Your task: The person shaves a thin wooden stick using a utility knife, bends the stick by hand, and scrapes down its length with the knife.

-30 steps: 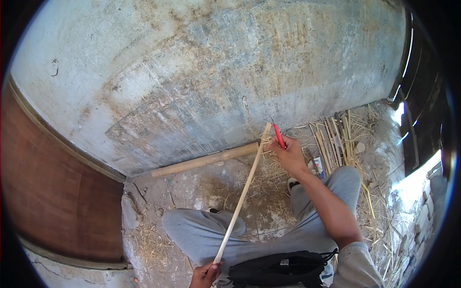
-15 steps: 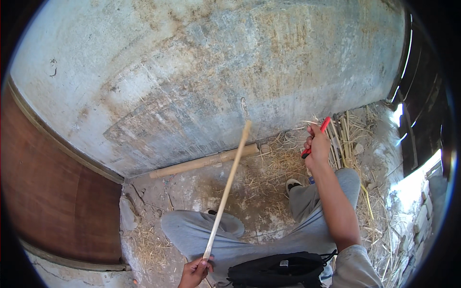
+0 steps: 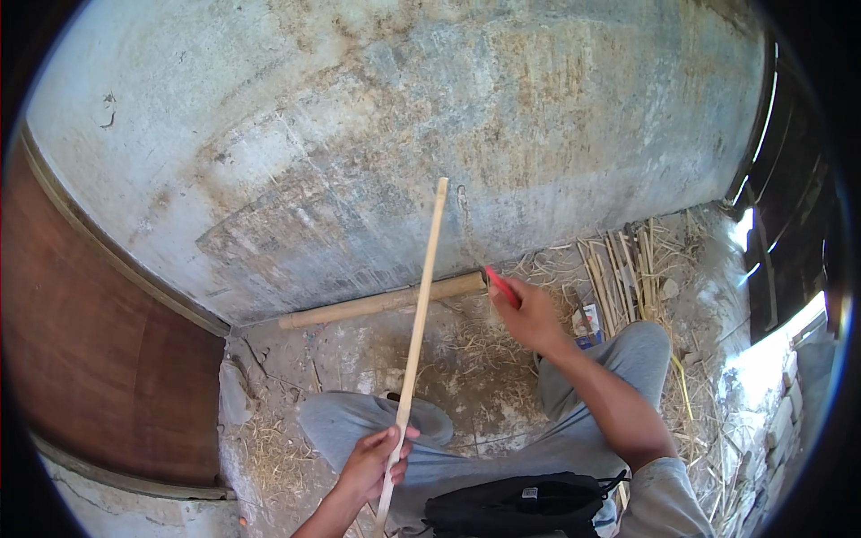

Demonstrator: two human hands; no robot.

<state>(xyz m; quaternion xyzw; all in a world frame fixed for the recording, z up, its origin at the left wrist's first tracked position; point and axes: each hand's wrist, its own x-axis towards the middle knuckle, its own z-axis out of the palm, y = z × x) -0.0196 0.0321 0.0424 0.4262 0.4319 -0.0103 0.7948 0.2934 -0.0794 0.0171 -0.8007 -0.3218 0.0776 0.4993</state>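
A long, pale bamboo strip [image 3: 419, 336] slants upward in front of me, its far end standing before the wall. My left hand [image 3: 377, 462] is closed round its lower part, and the strip's tail runs on below the fingers to the lower edge. My right hand [image 3: 531, 316] grips a red-handled knife [image 3: 502, 285], pointing up and left, apart from the strip and to its right. The blade is too faint to make out clearly.
A thick bamboo pole [image 3: 381, 307] lies along the stained wall [image 3: 377, 161]. Cut bamboo strips [image 3: 619, 269] lie at the right among scattered shavings [image 3: 466, 350]. A black pouch [image 3: 525, 502] rests on my lap. A brown wooden door [image 3: 108, 341] is at the left.
My left hand has moved up and now holds the strip farther from its lower end; the strip's tip is higher. My right hand has swung left and down with the knife, closer to the strip.
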